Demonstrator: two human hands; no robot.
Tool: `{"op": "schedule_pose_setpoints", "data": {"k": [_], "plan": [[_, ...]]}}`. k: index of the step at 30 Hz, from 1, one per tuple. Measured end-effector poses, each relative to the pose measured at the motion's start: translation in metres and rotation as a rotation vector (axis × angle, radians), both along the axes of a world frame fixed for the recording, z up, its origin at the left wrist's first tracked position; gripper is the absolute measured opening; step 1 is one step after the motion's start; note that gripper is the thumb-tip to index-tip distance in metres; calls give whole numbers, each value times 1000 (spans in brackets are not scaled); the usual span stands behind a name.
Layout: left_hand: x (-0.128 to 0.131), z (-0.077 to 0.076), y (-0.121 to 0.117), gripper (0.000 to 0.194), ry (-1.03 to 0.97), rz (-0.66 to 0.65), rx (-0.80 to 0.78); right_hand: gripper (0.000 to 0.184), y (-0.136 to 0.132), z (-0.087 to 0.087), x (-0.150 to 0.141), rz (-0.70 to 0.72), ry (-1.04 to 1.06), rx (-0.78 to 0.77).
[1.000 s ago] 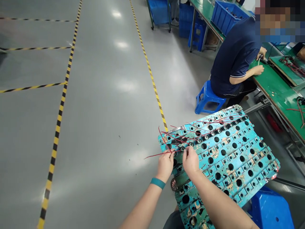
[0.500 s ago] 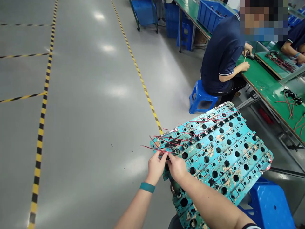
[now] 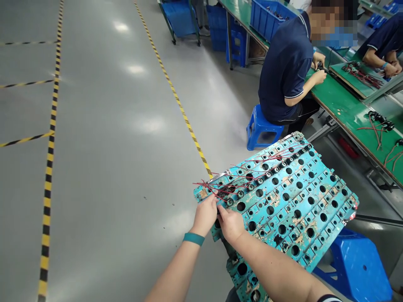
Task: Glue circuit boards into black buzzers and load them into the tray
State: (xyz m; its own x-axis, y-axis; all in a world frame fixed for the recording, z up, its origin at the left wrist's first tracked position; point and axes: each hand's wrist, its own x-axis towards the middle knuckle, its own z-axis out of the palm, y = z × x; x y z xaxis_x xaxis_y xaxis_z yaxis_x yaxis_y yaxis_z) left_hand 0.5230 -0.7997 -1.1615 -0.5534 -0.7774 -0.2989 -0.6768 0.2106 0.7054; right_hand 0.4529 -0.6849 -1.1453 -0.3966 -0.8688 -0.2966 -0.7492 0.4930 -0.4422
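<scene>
A turquoise, worn plate (image 3: 285,197) full of round holes is tilted in front of me. Along its far side runs a row of small black round parts (image 3: 251,187) with thin red wires (image 3: 233,184) trailing left. My left hand (image 3: 205,214), with a teal wristband (image 3: 194,239), is closed at the near-left end of that row. Close beside it, my right hand (image 3: 232,224) has its fingers pinched together low over the plate. Whatever sits between the fingertips is hidden by the hands. The nearest black part (image 3: 230,202) shows just beyond my right fingers.
A co-worker in a dark shirt (image 3: 283,71) sits on a blue stool (image 3: 263,128) at a green workbench (image 3: 349,111) with wired parts on it. Another blue stool (image 3: 359,264) stands under the plate's right side. Yellow-black tape (image 3: 176,98) marks the floor.
My hands have come closer together and shifted toward the near-left end of the row. The wire that stuck out left from my left hand now lies among the others. The camera view has turned right.
</scene>
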Motion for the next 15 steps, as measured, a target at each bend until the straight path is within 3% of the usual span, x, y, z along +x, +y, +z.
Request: {"op": "schedule_pose_setpoints", "data": {"k": [3, 8, 11, 15], "plan": [[-6, -4, -4, 22, -81, -40, -16, 41, 6, 9, -1, 5, -23, -22], [-10, -9, -2, 28, -86, -100, -15, 38, 14, 42, -20, 1, -48, -63], [-7, -14, 1, 29, -56, -143, -7, 38, -18, 60, -37, -7, -51, -61], [-4, -22, 4, 27, -40, -174, -16, 29, -94, 66, -54, 57, -107, 49]]}}
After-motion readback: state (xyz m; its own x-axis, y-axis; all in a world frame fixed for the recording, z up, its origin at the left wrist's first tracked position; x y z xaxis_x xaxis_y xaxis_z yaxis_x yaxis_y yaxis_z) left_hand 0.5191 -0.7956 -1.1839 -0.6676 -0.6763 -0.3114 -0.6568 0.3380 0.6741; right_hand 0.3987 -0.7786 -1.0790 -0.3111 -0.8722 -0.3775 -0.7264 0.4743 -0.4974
